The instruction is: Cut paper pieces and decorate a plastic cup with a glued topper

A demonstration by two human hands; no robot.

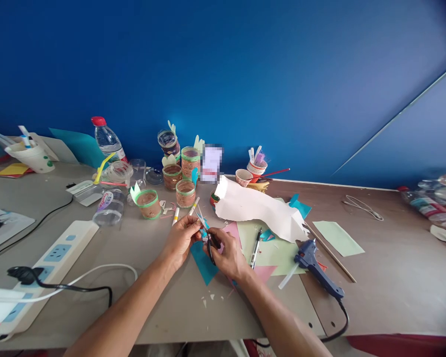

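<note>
one pair of scissors (209, 246) above the desk (171, 307), right fingers (223, 237) curled round its handles
left fingers (193, 224) pinched together (on what, cannot tell); cutting seemingly unfinished, jars (149, 210) beyond already green-banded

From far away I see a gray and brown counter (405, 287), and on it lie a white power strip (59, 253), a thin stick (331, 253), a pale green paper (339, 238) and a looped white cord (362, 208)
</note>
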